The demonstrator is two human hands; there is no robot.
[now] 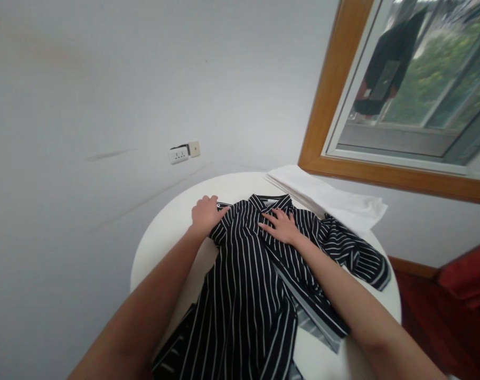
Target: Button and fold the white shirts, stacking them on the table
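A black shirt with white stripes (243, 264) lies spread on a round white table (160, 253), its collar (269, 202) at the far side and its lower part toward me. The front is unbuttoned and the two front edges lie apart. My left hand (207, 214) is closed on the shirt's sleeve near the left shoulder, with a buttoned piece showing just past the fingers. Flat on the chest below the collar rests my right hand (281, 226), fingers spread. The other sleeve (358, 253) lies bunched toward the right edge of the table.
Folded white cloth (327, 198) lies at the back right of the table. Behind stands a white wall with a power socket (179, 154). A wood-framed window (319, 126) is at the upper right, and red fabric (469, 274) shows at the lower right.
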